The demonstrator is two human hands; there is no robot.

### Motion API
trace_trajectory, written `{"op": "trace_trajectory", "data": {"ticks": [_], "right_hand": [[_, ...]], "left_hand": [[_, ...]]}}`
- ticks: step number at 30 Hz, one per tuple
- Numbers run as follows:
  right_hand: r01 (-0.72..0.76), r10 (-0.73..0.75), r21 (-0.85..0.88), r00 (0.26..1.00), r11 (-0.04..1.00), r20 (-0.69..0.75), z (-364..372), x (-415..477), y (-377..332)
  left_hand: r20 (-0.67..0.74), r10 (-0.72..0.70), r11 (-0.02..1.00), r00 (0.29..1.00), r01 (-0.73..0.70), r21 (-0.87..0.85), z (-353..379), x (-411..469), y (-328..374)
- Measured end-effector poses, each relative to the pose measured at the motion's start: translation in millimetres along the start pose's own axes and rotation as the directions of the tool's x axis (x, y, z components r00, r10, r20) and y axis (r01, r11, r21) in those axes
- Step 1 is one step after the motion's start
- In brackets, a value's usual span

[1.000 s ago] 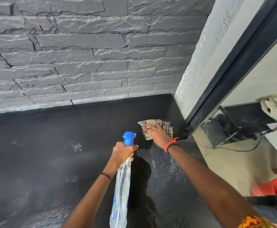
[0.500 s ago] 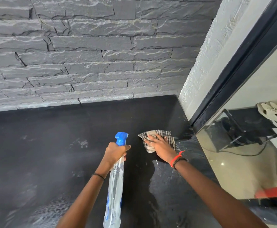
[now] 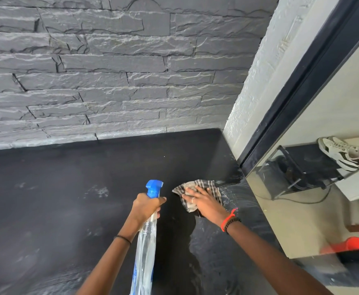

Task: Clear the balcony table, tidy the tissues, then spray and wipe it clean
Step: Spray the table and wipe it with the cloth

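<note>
Black table (image 3: pixel 68 209): left grip (image 3: pixel 145 206) clasps spray bottle (image 3: pixel 145 252), label unreadable; right grip (image 3: pixel 206 204) flat, pressing checked cloth (image 3: pixel 208 185).

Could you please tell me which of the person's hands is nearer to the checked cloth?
Right. The right hand lies flat on the cloth; the left hand grips the spray bottle just left of it, not touching.

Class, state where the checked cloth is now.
In the head view, the checked cloth lies on the black table, right of centre, under the right hand, beside the spray bottle.
</note>
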State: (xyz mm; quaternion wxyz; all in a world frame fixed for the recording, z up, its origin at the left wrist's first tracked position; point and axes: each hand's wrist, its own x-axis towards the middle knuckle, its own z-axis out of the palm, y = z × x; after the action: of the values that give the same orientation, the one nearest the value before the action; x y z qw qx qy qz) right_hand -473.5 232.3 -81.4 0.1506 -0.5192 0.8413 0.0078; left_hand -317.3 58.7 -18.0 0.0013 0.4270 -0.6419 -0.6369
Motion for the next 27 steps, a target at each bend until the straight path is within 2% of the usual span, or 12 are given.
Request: {"op": "trace_trajectory", "data": {"ticks": [4,10,13,19,25,27], "right_hand": [[-0.095,0.095,0.074,0.995,0.993,0.0,-12,38,8],[0.026,-0.028,0.06,0.999,0.998,0.018,-12,55,20],[0.045,-0.048,0.086,0.998,0.995,0.038,-16,57,24],[-0.021,0.017,0.076,0.998,0.997,0.062,-14,55,17],[0.015,-0.016,0.028,0.999,0.999,0.031,2,30,-12],[0.079,-0.079,0.048,0.997,0.996,0.006,17,12,-31]], "left_hand": [[0.029,-0.005,0.998,1.0,0.004,0.062,2,-11,-8],[0.094,-0.053,0.986,0.994,0.037,0.165,17,-33,-30],[0.155,-0.096,0.986,0.983,0.073,0.152,29,-47,-42],[0.205,-0.134,0.982,0.97,0.103,0.156,36,-65,-57],[0.12,-0.105,0.993,0.987,0.097,0.071,17,-63,-55],[0.1,-0.103,0.995,0.99,0.101,0.021,8,-61,-53]]}}
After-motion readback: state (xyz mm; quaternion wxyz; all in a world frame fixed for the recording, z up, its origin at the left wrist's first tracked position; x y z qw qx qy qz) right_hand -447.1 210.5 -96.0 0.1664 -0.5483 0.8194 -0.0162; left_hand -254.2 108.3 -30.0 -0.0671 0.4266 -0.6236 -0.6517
